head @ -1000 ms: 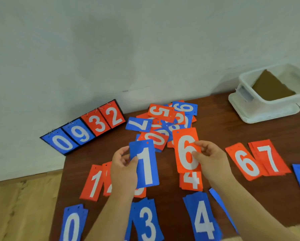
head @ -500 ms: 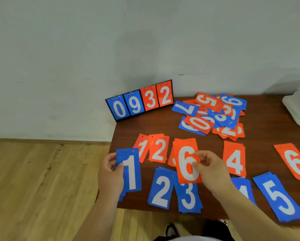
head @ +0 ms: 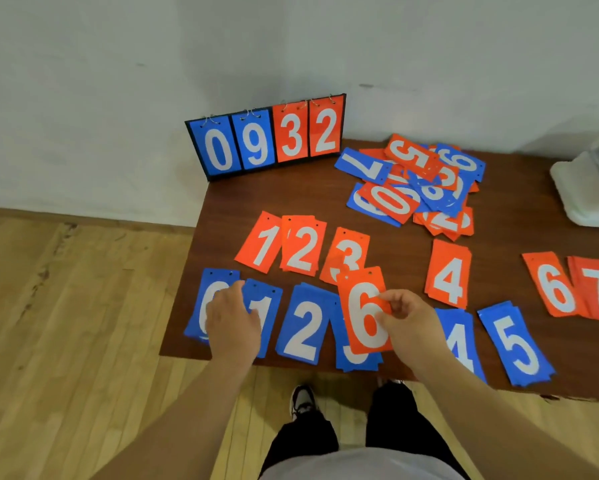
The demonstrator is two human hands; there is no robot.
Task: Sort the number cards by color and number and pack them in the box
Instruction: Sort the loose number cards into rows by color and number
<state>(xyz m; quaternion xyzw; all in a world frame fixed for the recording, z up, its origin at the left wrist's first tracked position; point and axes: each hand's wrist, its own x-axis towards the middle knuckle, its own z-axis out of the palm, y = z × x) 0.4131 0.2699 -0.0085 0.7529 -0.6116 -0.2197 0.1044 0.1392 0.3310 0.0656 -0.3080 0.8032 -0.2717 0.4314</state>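
Note:
On the brown table [head: 402, 258] lie sorted piles: red 1 [head: 263, 244], red 2 [head: 301, 247], red 3 [head: 348, 252], red 4 [head: 449, 271], red 6 [head: 554, 285] and red 7 [head: 596, 289]. In front of them are blue 0 [head: 208, 296], blue 2 [head: 306, 327], blue 4 [head: 459, 337] and blue 5 [head: 514, 344]. My left hand [head: 234, 320] rests palm down on a blue 1 card [head: 268, 306] beside the blue 0 pile. My right hand [head: 409, 320] pinches a red 6 card [head: 364, 313] above the blue 3 pile [head: 357, 360], mostly hiding it.
An unsorted heap of red and blue cards [head: 412, 185] lies at the back. A flip scoreboard reading 0932 [head: 267, 136] stands at the back left corner against the wall. The white box [head: 589, 188] shows partly at the right edge. Wooden floor lies beyond the table's left and front edges.
My left hand has lowered the blue 1 card flat onto the table beside the blue 0 pile. My right hand still holds the red 6. The view has shifted left and back.

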